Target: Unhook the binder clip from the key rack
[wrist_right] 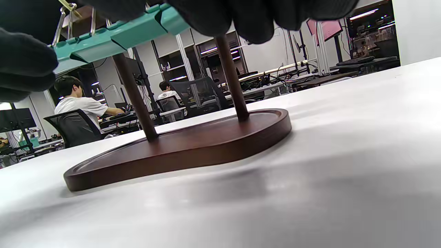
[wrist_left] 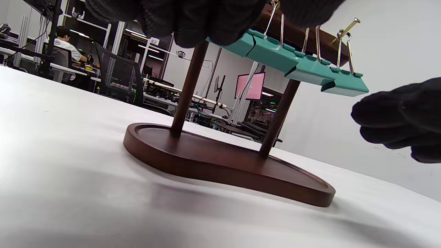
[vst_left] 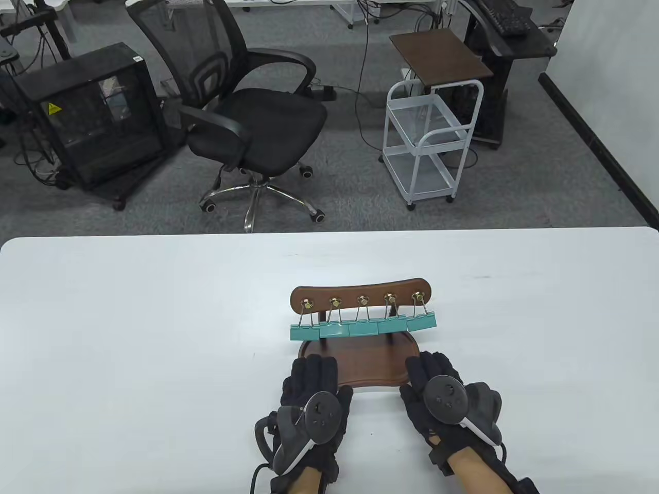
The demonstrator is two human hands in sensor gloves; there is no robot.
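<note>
Five teal binder clips [vst_left: 363, 327] hang untouched from the key rack [vst_left: 360, 298] hooks, both the left hand [vst_left: 314, 391] and right hand [vst_left: 437, 386] empty, fingers apparently loosely extended near its base [vst_left: 360, 363], probably to steady it.

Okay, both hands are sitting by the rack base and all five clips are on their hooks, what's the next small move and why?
Probably lift the right hand toward the rightmost binder clip and pinch its teal body. That clip hangs nearest that hand, neither hand holds anything yet, and the left hand lies at the key rack base, placed to steady it.
</note>
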